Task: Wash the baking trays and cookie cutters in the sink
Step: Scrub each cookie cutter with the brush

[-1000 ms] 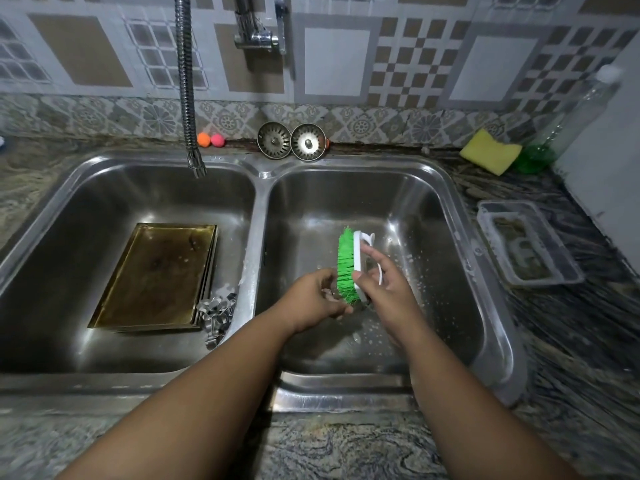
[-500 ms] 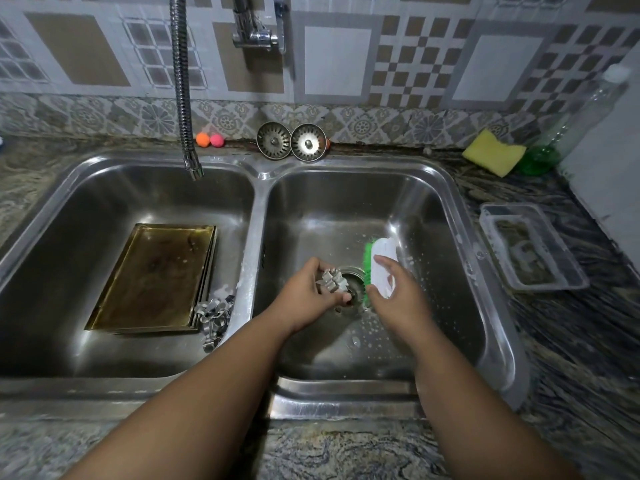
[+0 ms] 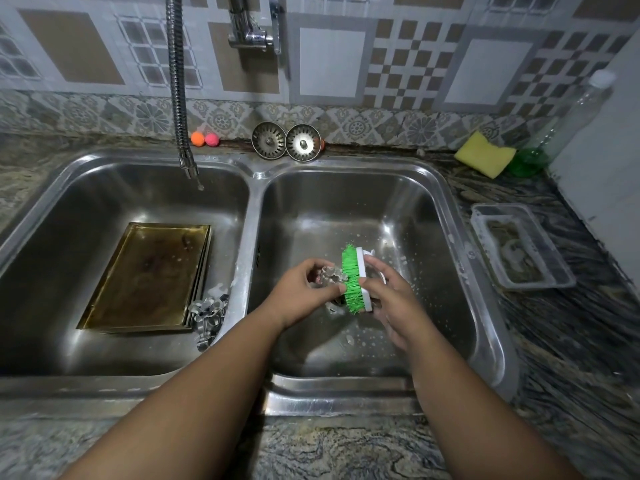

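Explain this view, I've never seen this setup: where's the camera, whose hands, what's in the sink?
No machine here: one camera worn on a person's head looks down at their bare hands. The left hand pinches a small metal cookie cutter; the right hand grips a green scrub brush, bristles against it, over the right basin. The left basin holds stacked baking trays with a pile of cutters beside them. A yellow sponge and a clear container sit on the counter.

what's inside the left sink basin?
A stack of brass-coloured baking trays lying flat, and a pile of metal cookie cutters against its right edge. Whatever lies under the trays is covered.
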